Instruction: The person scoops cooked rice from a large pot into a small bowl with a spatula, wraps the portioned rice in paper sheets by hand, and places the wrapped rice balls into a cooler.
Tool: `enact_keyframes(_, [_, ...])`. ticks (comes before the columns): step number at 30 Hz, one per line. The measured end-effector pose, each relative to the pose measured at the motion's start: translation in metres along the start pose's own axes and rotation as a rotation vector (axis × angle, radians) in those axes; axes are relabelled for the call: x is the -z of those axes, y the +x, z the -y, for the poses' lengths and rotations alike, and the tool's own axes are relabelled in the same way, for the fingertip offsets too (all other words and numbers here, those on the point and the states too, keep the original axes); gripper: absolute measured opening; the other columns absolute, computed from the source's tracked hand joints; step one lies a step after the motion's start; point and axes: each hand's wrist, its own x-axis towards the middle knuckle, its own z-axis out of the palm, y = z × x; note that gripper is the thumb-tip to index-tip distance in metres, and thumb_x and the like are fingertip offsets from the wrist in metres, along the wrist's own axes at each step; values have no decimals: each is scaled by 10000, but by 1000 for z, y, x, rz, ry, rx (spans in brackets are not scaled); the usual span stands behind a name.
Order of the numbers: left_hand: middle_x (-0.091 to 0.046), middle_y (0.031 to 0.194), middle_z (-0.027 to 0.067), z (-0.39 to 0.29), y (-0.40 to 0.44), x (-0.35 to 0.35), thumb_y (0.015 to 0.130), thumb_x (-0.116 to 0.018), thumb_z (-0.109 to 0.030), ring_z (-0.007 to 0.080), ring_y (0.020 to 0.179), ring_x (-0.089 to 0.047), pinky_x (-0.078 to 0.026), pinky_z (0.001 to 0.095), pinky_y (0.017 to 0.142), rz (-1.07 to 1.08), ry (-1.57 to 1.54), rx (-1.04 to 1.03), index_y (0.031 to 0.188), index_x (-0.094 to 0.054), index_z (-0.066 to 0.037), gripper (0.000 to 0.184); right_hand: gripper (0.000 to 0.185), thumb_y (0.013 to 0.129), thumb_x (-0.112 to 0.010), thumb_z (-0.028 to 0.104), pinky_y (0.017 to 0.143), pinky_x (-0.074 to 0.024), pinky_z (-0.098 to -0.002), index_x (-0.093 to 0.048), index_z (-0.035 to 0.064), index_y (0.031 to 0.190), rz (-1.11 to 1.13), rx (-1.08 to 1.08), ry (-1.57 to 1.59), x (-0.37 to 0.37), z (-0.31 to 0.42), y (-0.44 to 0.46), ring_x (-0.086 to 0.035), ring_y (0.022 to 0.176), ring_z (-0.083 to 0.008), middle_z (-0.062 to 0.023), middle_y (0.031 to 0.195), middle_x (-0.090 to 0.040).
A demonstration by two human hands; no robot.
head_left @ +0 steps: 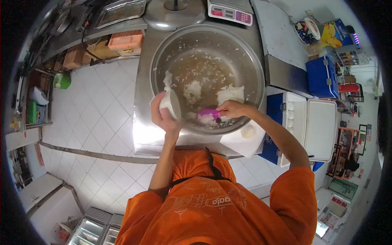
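Note:
A wide metal pot (255, 69) stands in front of me, with loose white grains that look like cooked rice stuck over its floor and walls. My right hand (233, 108) grips a purple scoop (209, 112) low inside the pot, and white rice (207, 119) lies on or against it. Beside that hand sits a larger rice clump (230, 94); another clump (192, 92) rests near the middle. At the pot's left rim, my left hand (164, 117) is wrapped around a white bowl (173, 105), tilted on its side. Something white and crumpled (168, 79) sticks up at its far end.
White paper (249, 148) lies on the steel table (143, 134) by the pot's near right edge, a pale round piece (248, 131) on it. Behind stand a large lid (175, 18) and a scale (230, 13). An opened cooler (294, 122) is at right.

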Motion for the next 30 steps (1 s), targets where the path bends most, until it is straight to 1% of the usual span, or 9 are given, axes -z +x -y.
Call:
enact_keyframes(4, [-663, 1079, 115, -37, 33, 4, 1049, -405, -322, 222, 1002, -614, -443, 329, 924, 159, -76, 459, 1124, -635, 40, 435, 298, 889, -678, 192, 713, -517, -344, -713, 54, 1150, -183, 18, 236, 30, 55, -30, -662, 735, -219, -174, 860, -705])
enact_keyframes(8, [-633, 1205, 91, -25, 38, -9, 1053, -390, -288, 198, 1107, -596, -451, 351, 984, 291, -709, 1043, 1260, -589, -25, 389, 316, 888, -647, 165, 680, -538, -372, -690, 87, 1192, -565, 36, -114, 54, 122, -57, -685, 721, -248, -135, 868, -717])
enact_keyframes(12, [-610, 1275, 98, -39, 50, -31, 1058, -327, -365, 235, 1223, -559, -437, 407, 1048, 343, -1061, 1309, 1307, -555, -57, 458, 390, 851, -608, 121, 624, -548, -446, -649, 133, 1239, -1012, 152, -535, 46, 166, -42, -693, 682, -306, -117, 838, -718])
enact_keyframes(17, [-612, 1236, 113, -24, 40, -8, 1073, -289, -428, 230, 1188, -583, -448, 418, 1047, 100, -825, 904, 1299, -530, -43, 506, 323, 833, -628, 168, 635, -556, -455, -697, 87, 1138, -1186, -106, -439, 69, 84, 23, -696, 654, -315, -128, 836, -728])
enact_keyframes(19, [-610, 1233, 125, -13, 28, -2, 1063, -334, -427, 240, 1187, -582, -466, 415, 1037, 25, -536, 497, 1296, -513, -31, 493, 289, 850, -612, 186, 636, -553, -460, -715, 35, 1073, -646, -425, -613, 58, 17, 67, -705, 665, -303, -164, 815, -721])
enact_keyframes(21, [-605, 1222, 159, -8, 20, 8, 1026, -438, -439, 271, 1172, -584, -491, 409, 1019, -22, -88, 143, 1274, -489, 5, 512, 245, 851, -606, 158, 593, -537, -457, -725, 3, 998, -618, -327, -691, 5, -21, 105, -696, 650, -300, -180, 738, -697])
enact_keyframes(24, [-600, 1218, 184, -5, 11, 8, 1002, -488, -450, 280, 1149, -595, -493, 407, 1004, -52, 194, -12, 1260, -485, 26, 542, 188, 848, -599, 121, 562, -528, -438, -725, -4, 910, -557, -76, -566, -16, 23, 97, -684, 644, -293, -190, 703, -672])
enact_keyframes(28, [-623, 1166, 142, 23, 6, -3, 911, -644, -278, 250, 1085, -639, -535, 380, 946, -165, -535, 98, 1240, -517, 21, 462, 207, 871, -566, 127, 603, -528, -416, -731, 34, 955, -83, 14, -761, -36, 7, 64, -679, 689, -281, -182, 753, -680])
enact_keyframes(30, [-621, 1184, 157, 14, 5, -4, 1008, -460, -358, 257, 1088, -633, -519, 377, 952, -139, -159, 37, 1233, -530, 41, 464, 226, 869, -567, 128, 667, -527, -415, -747, 61, 990, -117, 40, -540, -19, 21, 39, -686, 752, -270, -173, 787, -697])
